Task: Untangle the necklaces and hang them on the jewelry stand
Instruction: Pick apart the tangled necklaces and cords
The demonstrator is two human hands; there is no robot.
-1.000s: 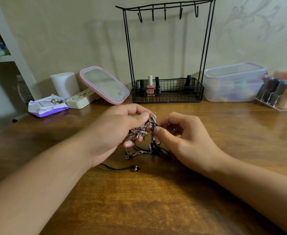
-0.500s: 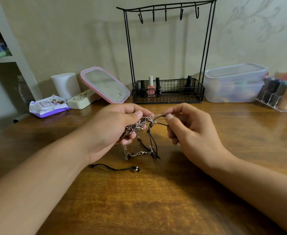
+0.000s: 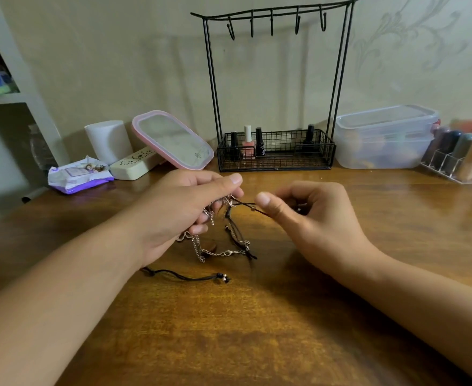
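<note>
With the left hand (image 3: 179,210) still clutching the tangled necklaces (image 3: 218,240) above the wooden table (image 3: 257,330), the right hand (image 3: 310,218) had pinched a black cord (image 3: 247,205) and drawn it farther sideways, loosening it, though the jewelry stand (image 3: 274,87) hooks remained bare.

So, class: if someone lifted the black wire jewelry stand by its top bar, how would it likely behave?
The jewelry stand is thin wire, tall and narrow, so probably light and apt to tip if pushed high up. Its hooks are bare, adding no top weight. The nail polish bottles stand loose in its base basket, so they would likely slide or topple if it tilts.
</note>
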